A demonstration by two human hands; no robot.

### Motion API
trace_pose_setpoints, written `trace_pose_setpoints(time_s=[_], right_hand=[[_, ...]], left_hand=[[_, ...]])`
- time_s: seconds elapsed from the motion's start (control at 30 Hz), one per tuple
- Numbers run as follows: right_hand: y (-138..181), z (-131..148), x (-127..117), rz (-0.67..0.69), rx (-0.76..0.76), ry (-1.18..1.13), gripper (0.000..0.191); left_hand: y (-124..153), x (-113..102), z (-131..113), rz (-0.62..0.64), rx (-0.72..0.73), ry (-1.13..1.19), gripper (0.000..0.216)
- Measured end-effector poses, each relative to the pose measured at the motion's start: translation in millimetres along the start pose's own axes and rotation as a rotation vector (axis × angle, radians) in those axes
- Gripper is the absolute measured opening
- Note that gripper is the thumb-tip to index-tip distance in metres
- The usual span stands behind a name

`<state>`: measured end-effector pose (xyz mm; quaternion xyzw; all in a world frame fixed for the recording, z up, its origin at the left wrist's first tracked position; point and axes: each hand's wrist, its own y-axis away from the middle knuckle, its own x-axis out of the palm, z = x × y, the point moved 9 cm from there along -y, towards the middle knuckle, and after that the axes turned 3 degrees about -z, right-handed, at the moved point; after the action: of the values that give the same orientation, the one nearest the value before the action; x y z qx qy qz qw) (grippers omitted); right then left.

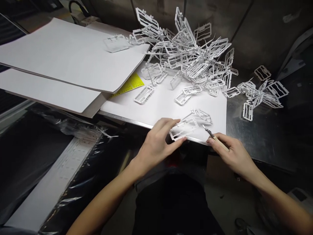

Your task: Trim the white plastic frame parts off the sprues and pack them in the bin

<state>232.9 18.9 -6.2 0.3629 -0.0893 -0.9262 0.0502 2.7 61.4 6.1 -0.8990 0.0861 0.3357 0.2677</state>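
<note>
My left hand (158,138) grips a flat white plastic frame (183,129) at its left end, thumb below and fingers above. The frame is held over the front edge of the white sheet (161,107). Just behind it lies a blurred cluster of white plastic parts (202,116); whether the two are joined I cannot tell. In my right hand (228,150) is a small cutting tool (207,130) with a slim metal tip and a cream handle. Its tip points up and left, to the right of the frame and apart from it.
A large tangled heap of white plastic frames on sprues (193,55) covers the back. A smaller cluster (261,91) rests on the dark metal table (246,137) at right. Stacked white boards (73,55) stand at left, above black plastic wrapping (83,182).
</note>
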Motion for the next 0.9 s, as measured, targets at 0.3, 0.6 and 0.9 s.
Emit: trace_pose_setpoints(time_s=[0.3, 0.6, 0.9], right_hand=[[-19.8, 41.9, -36.7, -0.438, -0.253, 0.213, 0.025], [-107.3, 79.1, -11.4, -0.321, -0.278, 0.673, 0.028], [-82.9, 91.3, -28.6, 0.068, -0.407, -0.323, 0.052]], left_hand=[[6.7, -20.4, 75.1, -0.024, -0.207, -0.393, 0.069], [12.3, -34.3, 44.0, -0.176, -0.089, -0.286, 0.049], [-10.3, -17.6, 19.1, 0.081, -0.17, 0.534, 0.074]])
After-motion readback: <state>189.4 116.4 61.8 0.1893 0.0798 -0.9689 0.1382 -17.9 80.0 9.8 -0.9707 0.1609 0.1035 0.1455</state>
